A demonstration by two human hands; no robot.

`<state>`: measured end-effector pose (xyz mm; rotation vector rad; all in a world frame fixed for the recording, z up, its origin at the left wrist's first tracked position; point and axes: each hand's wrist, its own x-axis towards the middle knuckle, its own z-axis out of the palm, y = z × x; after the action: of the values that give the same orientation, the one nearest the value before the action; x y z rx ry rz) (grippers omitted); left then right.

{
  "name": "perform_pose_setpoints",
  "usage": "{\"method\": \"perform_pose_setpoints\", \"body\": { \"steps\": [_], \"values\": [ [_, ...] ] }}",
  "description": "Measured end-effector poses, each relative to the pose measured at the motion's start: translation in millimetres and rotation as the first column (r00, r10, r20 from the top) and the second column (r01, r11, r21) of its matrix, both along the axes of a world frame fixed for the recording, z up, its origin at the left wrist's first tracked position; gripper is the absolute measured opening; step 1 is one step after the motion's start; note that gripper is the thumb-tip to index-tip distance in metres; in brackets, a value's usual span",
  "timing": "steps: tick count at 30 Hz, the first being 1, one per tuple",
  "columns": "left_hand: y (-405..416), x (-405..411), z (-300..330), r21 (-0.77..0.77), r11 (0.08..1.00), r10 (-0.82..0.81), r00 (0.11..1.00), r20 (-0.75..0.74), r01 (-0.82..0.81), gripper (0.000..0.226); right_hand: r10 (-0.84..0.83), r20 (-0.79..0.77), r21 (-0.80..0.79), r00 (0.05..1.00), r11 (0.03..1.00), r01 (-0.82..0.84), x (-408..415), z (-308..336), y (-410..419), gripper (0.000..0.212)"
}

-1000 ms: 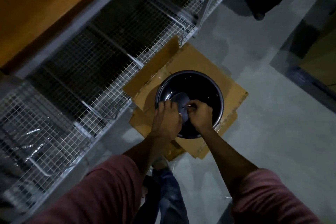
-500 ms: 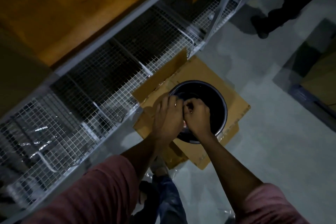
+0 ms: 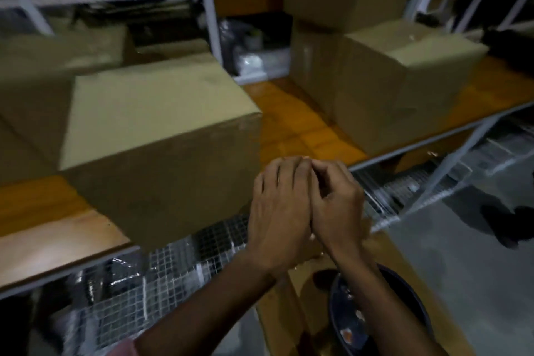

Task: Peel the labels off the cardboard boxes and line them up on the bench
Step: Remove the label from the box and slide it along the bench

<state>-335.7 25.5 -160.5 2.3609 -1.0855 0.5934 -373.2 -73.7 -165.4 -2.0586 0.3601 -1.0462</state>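
Observation:
A large plain cardboard box (image 3: 161, 136) stands on the orange wooden bench (image 3: 300, 124), left of centre. A second cardboard box (image 3: 404, 89) sits on the bench to the right, with more boxes stacked behind it. I can make out no label on either box in this blurred view. My left hand (image 3: 278, 211) and my right hand (image 3: 336, 205) are pressed together in front of the bench edge, in the gap between the two boxes. The right fingers curl against the left fingertips. Whether anything lies between them is hidden.
A dark round bin (image 3: 419, 298) stands on flattened cardboard (image 3: 289, 312) on the floor below my arms. A wire mesh shelf (image 3: 144, 283) runs under the bench. Another person's dark shoe (image 3: 502, 220) is on the grey floor at right. Metal rack uprights rise behind the boxes.
My hands have come up out of the bin, still together, to bench height. My view has swung up from the floor to the boxes on the bench.

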Motion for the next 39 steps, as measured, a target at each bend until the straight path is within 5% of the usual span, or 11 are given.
{"method": "perform_pose_setpoints", "body": {
  "steps": [8,11,18,24,27,31,35,39],
  "values": [
    [82,34,90,-0.21,0.954,0.239,0.965,0.11,-0.213,0.068,0.314,0.203,-0.208,0.928,0.939,-0.272,66,107,75,0.006],
    [102,53,106,-0.256,0.935,0.29,0.944,0.158,-0.244,0.055,0.377,0.171,-0.266,0.91,0.907,-0.325,90,130,92,0.006],
    [146,116,131,0.144,0.867,0.477,0.878,0.03,-0.476,0.045,0.434,-0.274,-0.458,0.858,0.726,-0.513,165,142,92,0.023],
    [161,140,115,0.273,0.835,0.506,0.862,-0.039,-0.478,0.042,0.49,-0.616,-0.405,0.617,0.475,-0.781,193,136,99,0.039],
    [162,141,113,0.244,0.847,0.495,0.868,-0.041,-0.472,0.042,0.324,-0.695,-0.451,0.642,0.499,-0.74,201,128,100,0.039],
    [163,143,111,0.244,0.834,0.518,0.855,-0.039,-0.494,0.045,0.238,-0.614,-0.549,0.752,0.556,-0.624,198,122,99,0.034],
    [161,142,111,0.226,0.839,0.515,0.856,-0.04,-0.494,0.041,0.342,-0.681,-0.435,0.647,0.522,-0.734,197,122,93,0.048],
    [163,144,112,0.212,0.847,0.504,0.863,-0.028,-0.487,0.037,0.163,-0.693,-0.486,0.702,0.614,-0.622,195,123,105,0.043]
  ]
}}
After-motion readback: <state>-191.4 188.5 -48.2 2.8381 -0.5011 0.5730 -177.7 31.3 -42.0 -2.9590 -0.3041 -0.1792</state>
